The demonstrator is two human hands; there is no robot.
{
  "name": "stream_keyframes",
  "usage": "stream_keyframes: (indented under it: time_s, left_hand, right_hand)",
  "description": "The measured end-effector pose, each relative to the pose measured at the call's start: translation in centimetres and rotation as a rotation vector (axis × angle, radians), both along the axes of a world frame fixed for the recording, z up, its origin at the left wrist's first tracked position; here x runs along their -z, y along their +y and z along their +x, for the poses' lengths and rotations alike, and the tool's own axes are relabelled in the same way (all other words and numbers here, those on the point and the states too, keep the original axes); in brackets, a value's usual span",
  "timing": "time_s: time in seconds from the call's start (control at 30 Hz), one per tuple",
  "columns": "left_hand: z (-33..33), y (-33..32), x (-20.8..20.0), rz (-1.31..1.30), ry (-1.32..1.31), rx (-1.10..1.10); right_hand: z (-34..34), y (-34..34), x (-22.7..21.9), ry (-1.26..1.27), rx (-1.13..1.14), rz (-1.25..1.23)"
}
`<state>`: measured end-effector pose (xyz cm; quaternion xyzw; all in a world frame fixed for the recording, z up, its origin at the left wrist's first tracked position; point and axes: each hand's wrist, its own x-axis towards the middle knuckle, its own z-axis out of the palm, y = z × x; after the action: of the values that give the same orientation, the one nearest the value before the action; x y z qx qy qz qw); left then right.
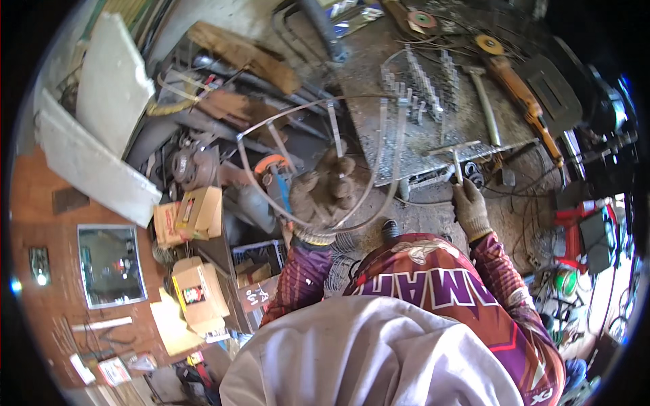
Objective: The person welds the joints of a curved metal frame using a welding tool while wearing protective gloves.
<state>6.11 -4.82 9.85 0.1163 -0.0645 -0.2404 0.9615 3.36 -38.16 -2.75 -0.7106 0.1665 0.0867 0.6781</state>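
My left hand (pixel 328 186), in a worn work glove, is closed around a flat strip of a round metal frame (pixel 334 128). Thin rods form the frame's rings, joined by several flat strips, and it is raised left of the workbench's near corner. In my right hand (pixel 470 208), also gloved, is the handle of a slim T-shaped hammer (pixel 456 162). Its narrow head lies over the near edge of the metal-topped workbench (pixel 369 128), apart from the frame. Gloved fingers hide part of the strip and the lower end of the handle.
Several toothed metal pieces (pixel 421 78), another hammer (pixel 485 108) and an orange-bodied angle grinder (pixel 511 81) lie on the bench. A blue grinder with an orange disc (pixel 272 164) sits beyond my left hand. Cardboard boxes (pixel 198 215) stand at the left; cables trail at the right.
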Motion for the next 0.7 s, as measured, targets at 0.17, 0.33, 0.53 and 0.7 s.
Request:
stream_keyframes:
  time_s: [0.17, 0.33, 0.53, 0.7]
  left_hand:
    - [-0.7, -0.5, -0.5, -0.049, 0.069, 0.001]
    - [-1.1, -1.2, 0.1, -0.009, -0.053, -0.043]
    - [-1.2, -1.5, 1.0, 0.165, -0.152, -0.134]
    - [-1.1, -1.1, 0.7, 0.137, -0.058, -0.092]
  right_hand:
    - [0.0, -0.2, 0.1, -0.014, -0.028, 0.006]
    - [0.2, -0.1, 0.4, -0.041, -0.058, -0.003]
    - [0.3, -0.4, 1.2, -0.003, -0.032, 0.012]
    - [0.3, -0.3, 0.6, 0.001, -0.043, -0.031]
